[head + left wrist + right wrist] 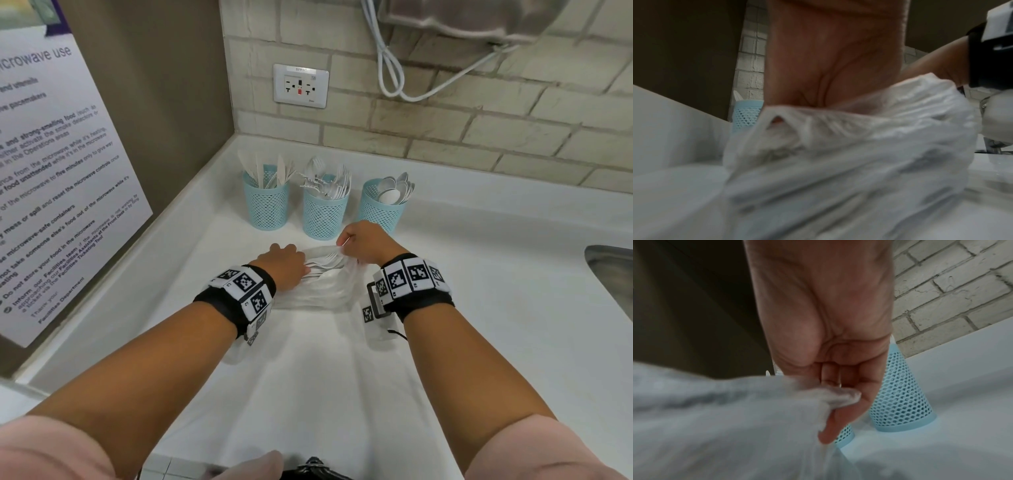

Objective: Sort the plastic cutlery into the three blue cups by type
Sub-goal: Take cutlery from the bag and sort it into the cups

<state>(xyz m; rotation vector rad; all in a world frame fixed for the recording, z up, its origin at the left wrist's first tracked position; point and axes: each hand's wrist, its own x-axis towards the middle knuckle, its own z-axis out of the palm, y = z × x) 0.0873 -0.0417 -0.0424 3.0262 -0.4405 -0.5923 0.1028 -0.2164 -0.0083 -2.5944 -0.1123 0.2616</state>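
Three blue mesh cups stand at the back of the white counter point(462, 240): the left cup point(265, 205) holds knives, the middle cup point(323, 214) forks, the right cup point(380, 209) spoons. In front of them lies a clear plastic bag point(322, 287) with white forks point(323, 262) showing at its mouth. My left hand point(301, 270) grips the bag's left edge, its fingers curled and mostly hidden by plastic in the left wrist view. My right hand point(344, 245) pinches the bag's far right edge, and the right wrist view shows the bunched plastic point(840, 396) between thumb and fingers.
A side wall with a printed microwave notice point(51, 171) borders the counter on the left. The brick back wall carries a power outlet point(300, 85) and a looped white cord point(394, 68). A metal sink point(613, 274) starts at the right edge.
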